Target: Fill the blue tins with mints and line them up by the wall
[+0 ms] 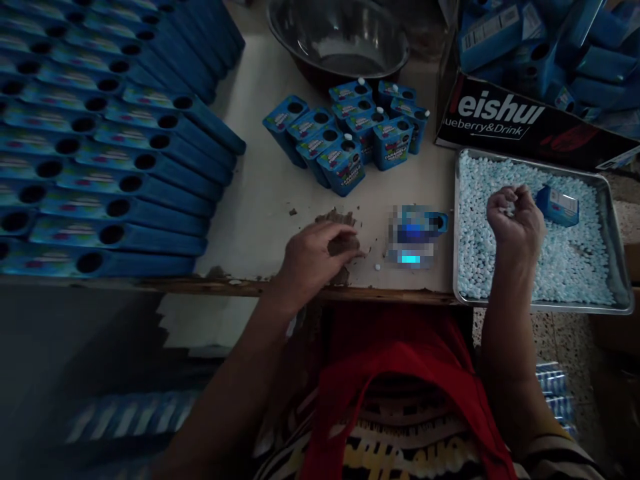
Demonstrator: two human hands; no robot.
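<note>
My right hand [517, 217] is cupped over a metal tray [457, 227], its fingers curled around a few small pale candies [509, 205]. Many more pale blue-white candies [575, 267] fill that tray. A small blue box [560, 205] lies on them, just right of the hand. Over the table, my left hand [323, 257] is held with thumb and fingers curved apart and nothing between them. To its right is a small blue box [440, 222], largely covered by a pixelated patch. One loose candy [377, 267] lies between that box and my left hand.
Rows of blue boxes with round holes [120, 207] cover the table's left side. Several small blue boxes [343, 163], some with candies on top, stand behind my hands. Further back are a metal bowl [345, 40] and a black carton [500, 117] of blue boxes.
</note>
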